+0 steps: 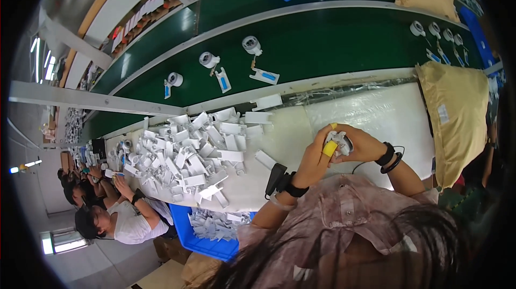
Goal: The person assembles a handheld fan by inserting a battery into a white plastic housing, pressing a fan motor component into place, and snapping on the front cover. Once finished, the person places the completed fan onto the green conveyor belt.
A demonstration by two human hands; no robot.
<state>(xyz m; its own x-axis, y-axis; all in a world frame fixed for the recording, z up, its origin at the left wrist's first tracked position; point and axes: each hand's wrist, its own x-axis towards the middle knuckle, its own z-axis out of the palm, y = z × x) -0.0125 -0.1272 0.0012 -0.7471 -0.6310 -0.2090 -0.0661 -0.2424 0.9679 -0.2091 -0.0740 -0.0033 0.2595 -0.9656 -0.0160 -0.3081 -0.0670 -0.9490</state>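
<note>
Both my hands meet over the white table at the right of centre. A small white plastic part with a rounded grey-and-white end (344,145) is gripped between them. My left hand (312,161) is wrapped around its left side, with yellow tape on fingers. The fingers of my right hand (365,143) close on its other side and partly hide it. What the fingertips touch inside the part is too small to make out. Left of my hands lies a large heap of white plastic handle shells (185,152), with one single shell (265,160) nearest my left wrist.
Beyond the table runs a green conveyor belt (322,36) carrying round white heads (251,45) wired to handle pieces with blue strips. A yellowish sack (454,117) stands at the right. A blue crate (185,230) holds more white parts below the heap. A co-worker (129,219) sits at the left.
</note>
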